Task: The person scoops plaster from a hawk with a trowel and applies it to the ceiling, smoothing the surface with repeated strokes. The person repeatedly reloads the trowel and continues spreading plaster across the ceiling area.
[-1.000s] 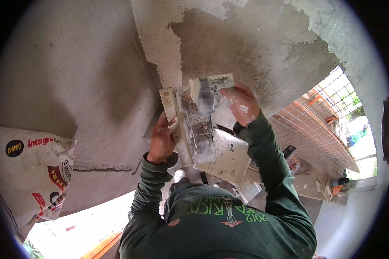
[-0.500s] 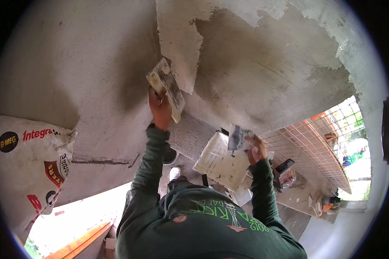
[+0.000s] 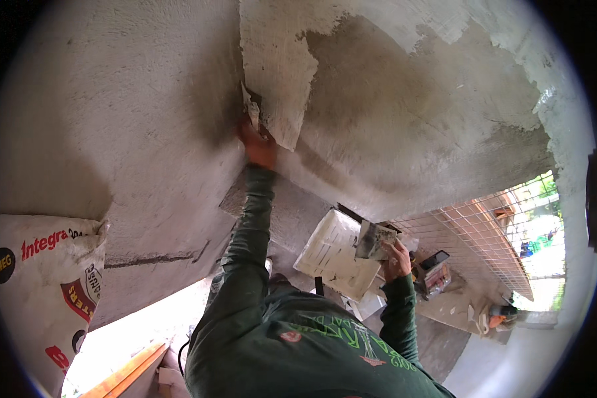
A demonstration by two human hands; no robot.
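My left hand (image 3: 259, 147) is closed around a plastering trowel (image 3: 251, 106), held up at the inner corner where two walls meet. The trowel shows nearly edge-on, so most of its blade is hidden; whether it touches the wall I cannot tell. A pale strip of plaster (image 3: 275, 73) runs down just right of that corner. On the right, my right hand (image 3: 397, 260) grips a flat, rectangular scraper (image 3: 374, 240) with grey smears on its face. Below and left of it is a whitish, plaster-stained tub (image 3: 325, 255).
Damp grey plaster (image 3: 418, 93) with a ragged edge covers the right wall. Wire mesh (image 3: 491, 219) spans an opening at right. A printed white sack (image 3: 40, 285) hangs at left. Tools and small items (image 3: 436, 272) lie right of my right hand.
My left hand has moved up and slightly right to the corner, turning the trowel from face-on to edge-on. My right hand has lowered slightly, its scraper now flatter to view.
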